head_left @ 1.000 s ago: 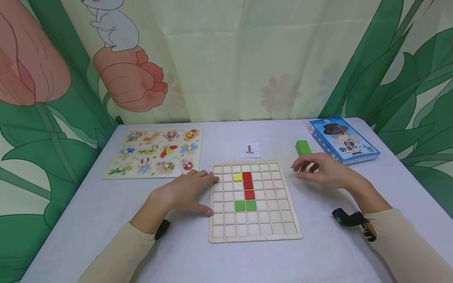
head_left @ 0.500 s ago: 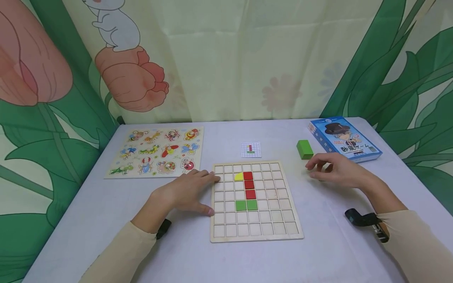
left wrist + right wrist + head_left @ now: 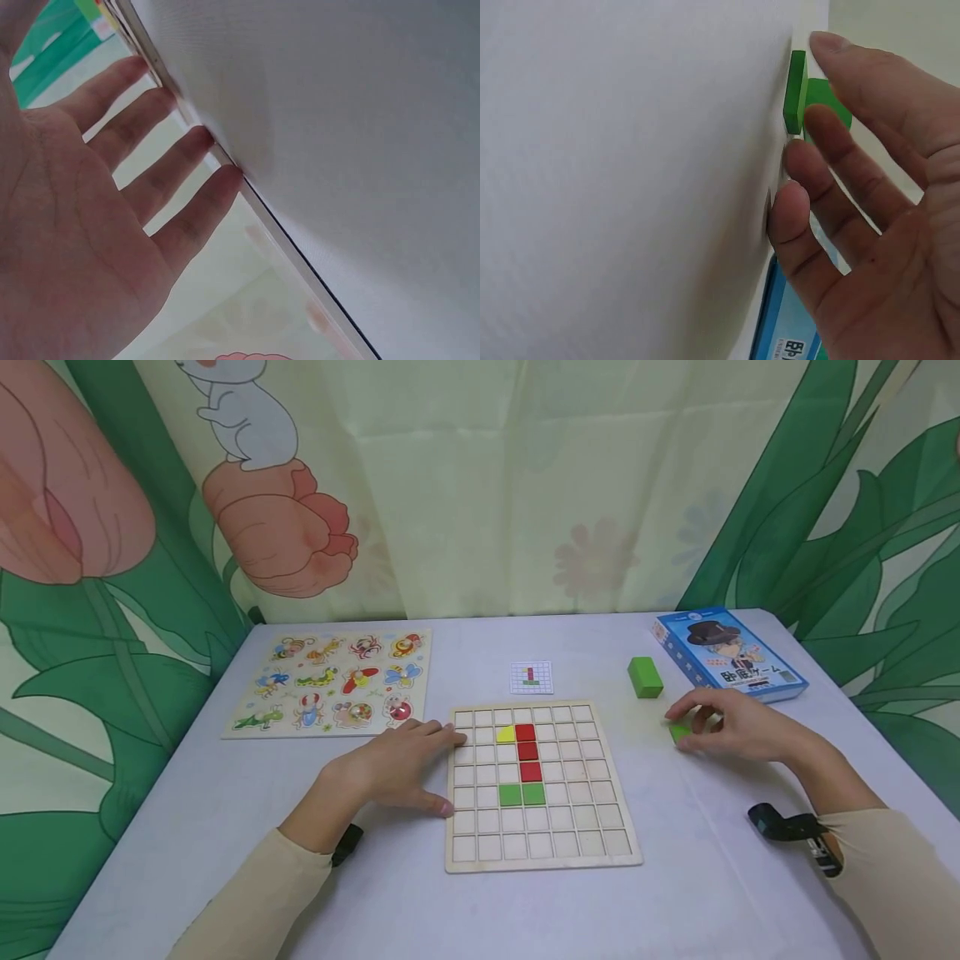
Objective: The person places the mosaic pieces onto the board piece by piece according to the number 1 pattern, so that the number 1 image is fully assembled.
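My left hand (image 3: 397,764) lies at the left edge of the wooden grid board (image 3: 633,852), fingers spread, the thumb and a fingertip right at its rim. In the left wrist view the straight fingers (image 3: 184,229) meet that edge. Red tiles (image 3: 527,751), a yellow tile (image 3: 506,734) with one curved corner and two green tiles (image 3: 510,795) sit in the board's cells. To the right, my right hand (image 3: 738,727) hovers low around a flat green tile (image 3: 678,731) on the table. The right wrist view has the tile (image 3: 795,94) between parted thumb and index finger.
A green block (image 3: 645,677) stands beyond the right hand, near a blue box (image 3: 738,656). A small pattern card (image 3: 531,677) lies behind the board. An insect picture board (image 3: 330,681) is at the back left. A printed curtain (image 3: 480,510) hangs behind the white table.
My right hand has moved right and slightly down, away from the board, and the green tile now shows between its fingers. The left hand stays at the board's edge.
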The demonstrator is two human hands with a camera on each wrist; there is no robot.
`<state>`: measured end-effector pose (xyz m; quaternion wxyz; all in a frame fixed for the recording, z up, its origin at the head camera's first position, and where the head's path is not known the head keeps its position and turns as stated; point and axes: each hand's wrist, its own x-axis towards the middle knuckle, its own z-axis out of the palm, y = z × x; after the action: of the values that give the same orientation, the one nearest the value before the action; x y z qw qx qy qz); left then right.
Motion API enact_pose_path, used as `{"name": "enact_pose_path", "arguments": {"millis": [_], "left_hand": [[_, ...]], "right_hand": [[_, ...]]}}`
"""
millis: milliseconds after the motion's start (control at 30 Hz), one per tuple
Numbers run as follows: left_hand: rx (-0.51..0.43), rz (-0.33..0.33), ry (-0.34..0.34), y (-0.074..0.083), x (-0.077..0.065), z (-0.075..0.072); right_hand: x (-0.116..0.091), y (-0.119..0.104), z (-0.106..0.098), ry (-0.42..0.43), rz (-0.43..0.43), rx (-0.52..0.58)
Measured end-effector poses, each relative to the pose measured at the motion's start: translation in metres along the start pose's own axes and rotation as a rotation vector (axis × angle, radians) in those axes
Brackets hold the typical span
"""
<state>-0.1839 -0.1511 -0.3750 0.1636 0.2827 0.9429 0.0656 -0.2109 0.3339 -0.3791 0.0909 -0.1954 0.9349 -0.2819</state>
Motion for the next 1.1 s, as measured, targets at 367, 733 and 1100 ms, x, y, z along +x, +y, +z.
{"name": "enact_pose_path", "arguments": {"millis": [367, 733, 1100], "left_hand": [[-0.014, 0.023, 0.0, 0.001, 0.001, 0.001], [-0.017, 0.008, -0.002, 0.0, 0.001, -0.003], [-0.047, 0.024, -0.008, -0.002, 0.0, -0.002]], "right_hand": [[-0.006, 0.003, 0.001, -0.025, 0.058, -0.06], [-0.005, -0.007, 0.0, -0.002, 0.008, -0.026], [0.003, -0.036, 0.01, 0.02, -0.139, 0.035]]}}
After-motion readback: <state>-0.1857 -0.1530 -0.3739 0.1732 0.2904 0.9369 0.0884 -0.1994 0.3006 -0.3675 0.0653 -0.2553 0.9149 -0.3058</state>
